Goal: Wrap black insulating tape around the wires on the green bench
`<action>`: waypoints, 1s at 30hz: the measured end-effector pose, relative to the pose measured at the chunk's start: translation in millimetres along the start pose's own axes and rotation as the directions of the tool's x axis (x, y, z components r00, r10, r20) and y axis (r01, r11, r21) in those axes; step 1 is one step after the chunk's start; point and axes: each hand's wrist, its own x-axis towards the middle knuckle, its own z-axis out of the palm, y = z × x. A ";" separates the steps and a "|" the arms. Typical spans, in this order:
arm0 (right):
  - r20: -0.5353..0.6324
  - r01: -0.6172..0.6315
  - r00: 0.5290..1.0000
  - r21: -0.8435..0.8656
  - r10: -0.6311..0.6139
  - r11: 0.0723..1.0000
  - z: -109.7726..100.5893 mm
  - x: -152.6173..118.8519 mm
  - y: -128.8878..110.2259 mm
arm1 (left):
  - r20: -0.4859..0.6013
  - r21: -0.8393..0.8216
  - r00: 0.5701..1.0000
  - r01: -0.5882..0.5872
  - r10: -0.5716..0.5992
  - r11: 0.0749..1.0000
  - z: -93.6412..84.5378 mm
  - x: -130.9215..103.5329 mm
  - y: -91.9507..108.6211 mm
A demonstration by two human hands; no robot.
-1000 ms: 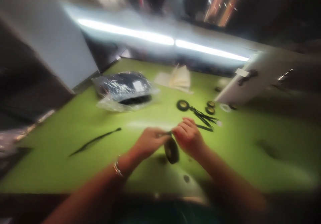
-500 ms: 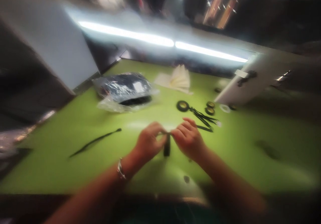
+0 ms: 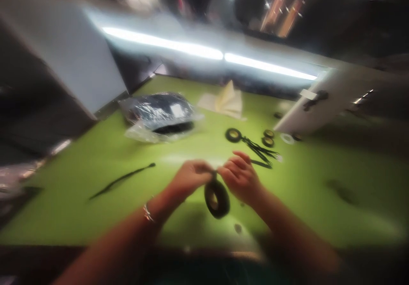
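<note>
A black tape roll (image 3: 217,199) with a tan core hangs below my fingertips, above the green table (image 3: 128,217). My left hand (image 3: 192,176), with a bracelet at the wrist, pinches the dark strip at the top of the roll. My right hand (image 3: 240,175) is closed beside it, its thumb and index finger meeting the same dark strip. Whatever the strip is wrapped on between the fingertips is too small to make out. Just beyond my right hand lies a bundle of thin black cables (image 3: 259,148).
A plastic bag with dark contents (image 3: 162,112) lies at the back left, and a black cable (image 3: 123,179) nearer. Behind the hands are another tape roll (image 3: 233,135), two small rolls (image 3: 268,138), a white ring (image 3: 287,139) and pale paper (image 3: 228,102). A white panel stands right.
The tape roll has swung from edge-on to showing its side and hangs lower. My left hand has turned, its fingers closer together; my right hand has barely moved.
</note>
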 end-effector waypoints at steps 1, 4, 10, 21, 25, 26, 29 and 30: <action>0.002 0.007 1.000 0.004 -0.007 1.000 0.1 0.0 0.4 | 0.011 -0.015 1.000 0.021 -0.021 1.000 -0.8 -0.1 1.2; 0.028 0.034 0.999 0.008 -0.034 0.999 0.7 -0.5 2.2 | 0.008 -0.017 0.998 0.057 -0.057 0.998 -3.2 -0.9 4.5; 0.028 0.042 0.999 -0.011 -0.042 0.999 4.3 -2.5 1.5 | 0.095 -0.012 0.989 0.113 -0.112 0.993 -7.5 -0.5 3.1; -0.076 0.008 0.997 -0.056 -0.012 0.998 6.6 -2.2 -2.4 | 0.024 0.310 0.987 -0.161 0.162 0.937 -1.0 -8.0 22.0; -0.078 0.023 0.997 -0.048 -0.027 0.999 7.1 -1.5 -3.6 | -0.012 0.420 0.976 -0.192 0.217 0.887 0.5 -9.3 18.1; -0.075 0.030 0.997 -0.046 -0.033 0.998 7.3 -1.4 -3.4 | -0.025 0.438 0.974 -0.192 0.226 0.878 0.2 -9.0 15.9; -0.061 0.043 0.997 -0.044 -0.046 0.998 7.7 -1.2 -1.8 | -0.029 0.496 0.958 -0.233 0.285 0.836 -1.1 -7.6 9.8; -0.057 0.045 0.997 -0.042 -0.047 0.998 7.6 -1.0 -1.1 | -0.025 0.524 0.946 -0.263 0.324 0.810 -1.5 -7.3 7.9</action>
